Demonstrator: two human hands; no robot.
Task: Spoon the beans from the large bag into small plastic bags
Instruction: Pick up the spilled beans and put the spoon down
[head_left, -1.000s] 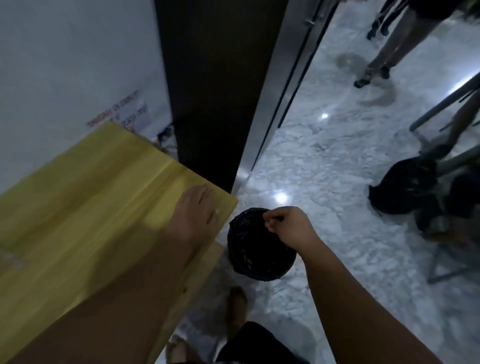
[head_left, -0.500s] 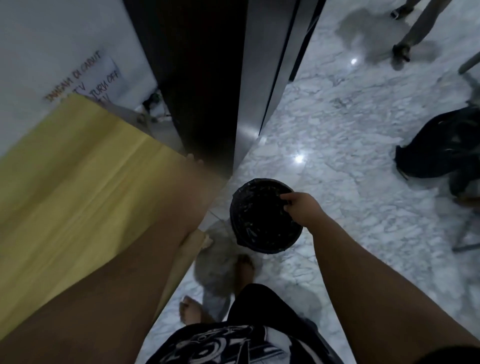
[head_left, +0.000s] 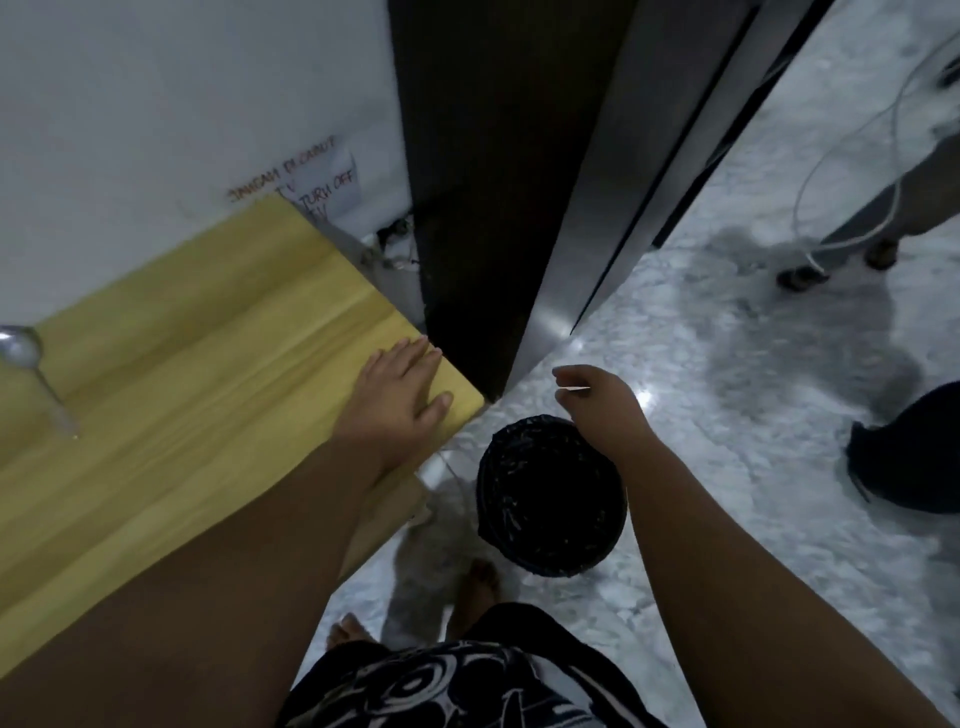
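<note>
My left hand (head_left: 400, 395) rests flat, fingers straight, on the far right corner of the yellow wooden table (head_left: 182, 364). My right hand (head_left: 597, 405) hovers just above the far rim of a round bin lined with a black bag (head_left: 550, 499) on the floor; its fingers are curled and pinch a thin pale sliver (head_left: 574, 388). A metal spoon (head_left: 23, 348) lies on the table at the far left. No bean bag or small plastic bags are in view.
A dark door panel (head_left: 467, 182) with a steel frame stands right behind the table corner. The marble floor runs to the right, where a black bag (head_left: 909, 447) lies and another person's feet (head_left: 800, 275) stand by a white cable. My bare feet (head_left: 478, 582) are beside the bin.
My right hand has left the bin's rim and risen above it, now pinching a pale sliver. The view swung left, bringing the spoon into sight. My left hand stays on the table corner.
</note>
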